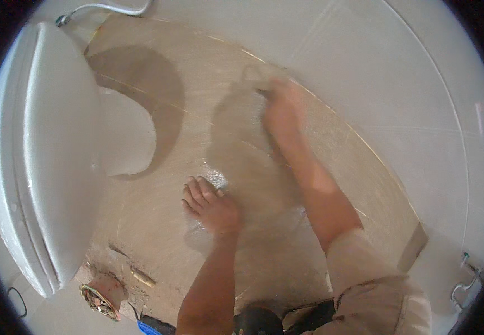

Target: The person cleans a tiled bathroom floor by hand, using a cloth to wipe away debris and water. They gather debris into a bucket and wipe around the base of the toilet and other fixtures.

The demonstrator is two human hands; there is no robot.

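Left hand [211, 204] is lying flat, open, on wet floor [208, 100] for support; right hand [280, 106], blurred, is rubbing near toilet [52, 156], grip can't tell.

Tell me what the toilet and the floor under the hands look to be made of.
Toilet: glazed white ceramic by the look, smooth and glossy with soft highlights; the lid may be plastic.
Floor: beige tile, probably ceramic or stone, with thin straight joint lines and a wet sheen beside the left hand.
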